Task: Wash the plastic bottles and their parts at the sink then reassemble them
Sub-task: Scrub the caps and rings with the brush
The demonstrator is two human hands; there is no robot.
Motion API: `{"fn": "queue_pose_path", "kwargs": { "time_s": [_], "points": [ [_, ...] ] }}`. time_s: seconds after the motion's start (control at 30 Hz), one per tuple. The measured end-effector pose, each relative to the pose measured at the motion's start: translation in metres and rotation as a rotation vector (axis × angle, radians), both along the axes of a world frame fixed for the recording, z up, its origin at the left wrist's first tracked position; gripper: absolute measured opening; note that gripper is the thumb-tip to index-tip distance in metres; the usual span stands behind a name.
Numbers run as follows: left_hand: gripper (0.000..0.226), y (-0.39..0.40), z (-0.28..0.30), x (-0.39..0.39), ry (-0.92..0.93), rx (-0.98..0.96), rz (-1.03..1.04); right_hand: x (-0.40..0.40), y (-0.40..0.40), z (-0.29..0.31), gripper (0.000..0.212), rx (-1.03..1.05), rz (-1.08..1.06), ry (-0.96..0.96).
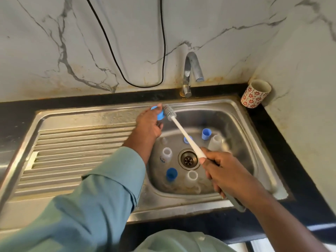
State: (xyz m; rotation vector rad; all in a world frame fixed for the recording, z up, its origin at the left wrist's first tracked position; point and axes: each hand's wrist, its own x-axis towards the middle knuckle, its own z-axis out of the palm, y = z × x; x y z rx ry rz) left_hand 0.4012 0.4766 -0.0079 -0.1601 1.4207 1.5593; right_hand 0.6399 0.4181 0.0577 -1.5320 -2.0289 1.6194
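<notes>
Left hand [148, 125] raised over the back-left edge of the sink [241, 124], fingers [160, 105] pinched on a blue bottle part [160, 114]; exact kind of part hard to tell. Right hand [221, 170] over the front-right of the basin, fingers wrapped tight round the handle of a white bottle brush [183, 133]. The grey bristle head meets the blue part at the left hand. Down in the basin, around the drain [188, 159]: a clear bottle with a printed label [166, 154] to the left, a blue cap [171, 174] in front of it, a clear bottle [191, 177] just right of that cap, a light blue cap [205, 134] toward the back, a clear piece [215, 141] beside it, and a blue ring [187, 139] partly behind the brush shaft. Tap [190, 70] shows no water running. A patterned cup [255, 93] stands on the dark bench [283, 135] in the back-right corner. Grooved drainboard [76, 151] to the left.
</notes>
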Motion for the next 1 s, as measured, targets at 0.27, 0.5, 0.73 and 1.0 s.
{"fn": "queue_pose_path", "kwargs": {
  "time_s": [0.27, 0.5, 0.73, 1.0],
  "points": [
    [0.035, 0.010, 0.002, 0.039, -0.073, 0.131, 0.148, 0.029, 0.018, -0.006, 0.020, 0.042, 0.045, 0.025],
    [0.042, 0.019, 0.001, 0.060, -0.082, 0.221, 0.302, 0.058, 0.038, -0.010, 0.028, 0.090, 0.072, 0.020],
    [0.023, 0.027, 0.016, 0.072, -0.053, 0.191, 0.253, 0.064, 0.044, -0.010, 0.027, 0.080, 0.053, 0.079],
    [0.039, 0.035, 0.015, 0.076, -0.028, 0.178, 0.341, 0.059, 0.046, -0.010, 0.023, 0.053, 0.039, 0.040]
  ]
}}
